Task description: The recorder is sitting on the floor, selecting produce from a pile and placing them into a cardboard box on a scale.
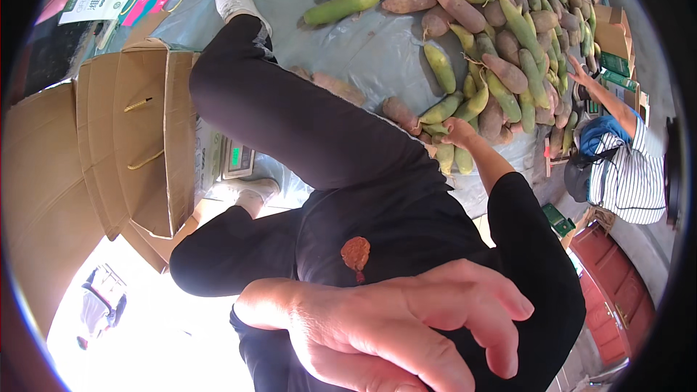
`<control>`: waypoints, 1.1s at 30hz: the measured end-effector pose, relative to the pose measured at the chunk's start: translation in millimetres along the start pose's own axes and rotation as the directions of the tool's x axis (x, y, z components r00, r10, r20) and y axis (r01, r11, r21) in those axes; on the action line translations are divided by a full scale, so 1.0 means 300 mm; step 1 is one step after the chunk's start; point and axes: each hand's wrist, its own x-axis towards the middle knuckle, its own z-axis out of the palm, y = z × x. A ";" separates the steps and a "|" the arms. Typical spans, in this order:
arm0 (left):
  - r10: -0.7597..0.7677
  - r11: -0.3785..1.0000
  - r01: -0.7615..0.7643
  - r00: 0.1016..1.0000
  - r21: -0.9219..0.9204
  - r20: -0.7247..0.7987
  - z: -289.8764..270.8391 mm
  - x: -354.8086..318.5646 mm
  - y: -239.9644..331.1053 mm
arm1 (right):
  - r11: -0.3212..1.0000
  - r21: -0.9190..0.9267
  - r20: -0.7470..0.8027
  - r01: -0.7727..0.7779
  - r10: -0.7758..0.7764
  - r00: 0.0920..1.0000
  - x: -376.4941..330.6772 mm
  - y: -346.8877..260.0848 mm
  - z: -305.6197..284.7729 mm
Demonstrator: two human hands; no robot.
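Note:
My right hand (460, 133) reaches to the near edge of a large heap of radishes. Its fingers close round the end of a green radish (435, 129); part of that radish is hidden by the hand. Long green radishes (341, 7) and dusty reddish-brown radishes (458, 7) lie mixed in the heap. My left hand (406, 319) hangs close in the foreground, back up, fingers bent and spread apart. Nothing shows in it, though its palm is hidden. Below it is dark clothing with a brown pendant (356, 254).
Open cardboard boxes (131, 138) stand at the left, beside a scale with a lit green display (236, 157). Grey plastic sheeting (290, 51) lies under the radishes. A person in a striped shirt (628, 181) reaches to the heap's right side. A red door (610, 290) is at lower right.

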 end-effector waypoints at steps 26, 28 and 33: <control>0.119 0.992 -0.119 0.993 -0.044 0.001 -0.042 -0.022 0.127 | 0.972 -0.235 -0.219 -0.013 -0.039 0.975 -0.139 -0.079 0.001; 0.207 0.978 -0.208 0.978 -0.028 -0.035 -0.029 -0.031 0.121 | 0.973 -0.229 -0.230 0.020 -0.074 0.970 -0.140 -0.090 -0.032; 0.194 0.981 -0.194 0.981 -0.007 -0.002 -0.045 -0.053 0.191 | 0.983 -0.123 -0.346 0.133 -0.168 0.923 -0.127 -0.100 -0.109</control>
